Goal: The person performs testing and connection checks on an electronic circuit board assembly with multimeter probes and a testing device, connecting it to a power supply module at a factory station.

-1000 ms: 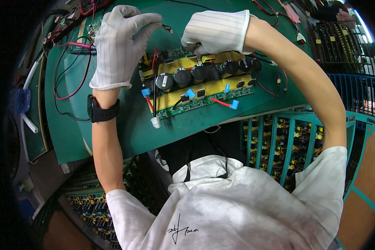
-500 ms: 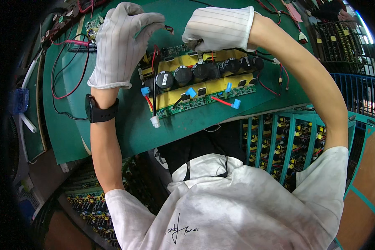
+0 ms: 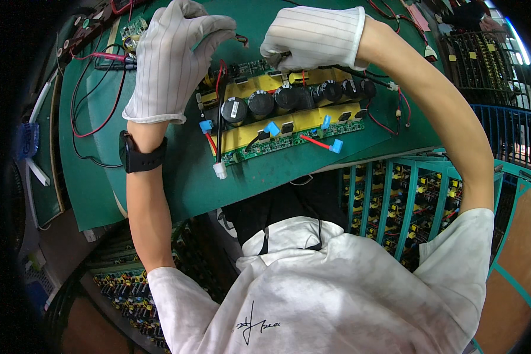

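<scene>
My left hand [image 3: 174, 56], in a white striped glove, is at the board's far left end. Its thumb and fingers are bent together. Beside the fingertips shows the end of a short dark-and-red wire [image 3: 242, 40]; whether they grip it is unclear. My right hand [image 3: 312, 38], gloved the same way, is curled closed over the board's far edge, and whatever it holds is hidden. Below both hands lies a green circuit board [image 3: 253, 154] with yellow-covered strips, a row of black capacitors [image 3: 261, 103], blue-ended leads [image 3: 336, 146] and a black cable ending in a white connector [image 3: 219, 171].
A green mat [image 3: 177, 197] covers the bench. Red and black test leads [image 3: 109, 57] lie at left, near a small circuit board [image 3: 134, 32]. Wires with connectors [image 3: 429, 54] lie at right. Racks of boards [image 3: 389, 206] stand below the bench edge and at far right.
Both hands have shifted very slightly upward, the right also a little rightward. Their grips look the same, and the board stays in place apart from a slight shift of the view.
</scene>
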A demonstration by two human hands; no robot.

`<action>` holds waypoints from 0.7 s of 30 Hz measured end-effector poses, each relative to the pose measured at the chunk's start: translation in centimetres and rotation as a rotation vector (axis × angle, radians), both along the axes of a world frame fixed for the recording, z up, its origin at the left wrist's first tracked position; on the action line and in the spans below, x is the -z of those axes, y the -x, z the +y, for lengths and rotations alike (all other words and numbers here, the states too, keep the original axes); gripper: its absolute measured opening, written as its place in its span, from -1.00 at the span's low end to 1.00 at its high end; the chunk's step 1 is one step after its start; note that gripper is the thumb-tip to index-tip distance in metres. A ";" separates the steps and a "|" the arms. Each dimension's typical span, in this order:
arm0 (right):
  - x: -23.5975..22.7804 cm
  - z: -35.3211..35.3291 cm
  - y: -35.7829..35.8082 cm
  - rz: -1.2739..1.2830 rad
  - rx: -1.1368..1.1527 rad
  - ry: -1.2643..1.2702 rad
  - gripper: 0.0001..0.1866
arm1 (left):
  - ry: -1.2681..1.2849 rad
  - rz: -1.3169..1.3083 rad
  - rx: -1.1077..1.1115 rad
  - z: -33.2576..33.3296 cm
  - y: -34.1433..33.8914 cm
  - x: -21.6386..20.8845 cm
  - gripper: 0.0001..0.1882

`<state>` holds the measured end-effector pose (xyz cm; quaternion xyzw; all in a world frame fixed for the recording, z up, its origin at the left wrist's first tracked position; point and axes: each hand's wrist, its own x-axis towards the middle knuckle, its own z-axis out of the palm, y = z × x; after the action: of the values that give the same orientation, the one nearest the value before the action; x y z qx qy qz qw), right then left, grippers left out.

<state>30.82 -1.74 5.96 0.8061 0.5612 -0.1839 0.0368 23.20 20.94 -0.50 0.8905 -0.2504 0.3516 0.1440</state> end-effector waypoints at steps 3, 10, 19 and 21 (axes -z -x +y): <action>-0.8 0.6 0.1 -0.029 0.005 0.045 -0.84 | 0.004 -0.001 0.006 0.1 0.0 0.1 -0.76; -1.6 1.2 -0.3 0.060 -0.003 0.097 -0.85 | 0.007 0.020 0.011 0.1 0.1 0.0 -0.76; 0.3 -0.4 -0.1 -0.036 -0.022 -0.001 -0.84 | 0.130 0.207 -0.101 -2.1 1.6 -2.4 -0.88; 0.7 -1.0 0.1 -0.089 -0.009 -0.075 -0.82 | 0.134 0.212 -0.108 -2.2 1.7 -2.5 -0.89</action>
<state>30.71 -2.73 5.31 0.8117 0.5693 -0.1266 0.0322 21.54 18.75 1.95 0.9231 -0.1615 0.2788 0.2098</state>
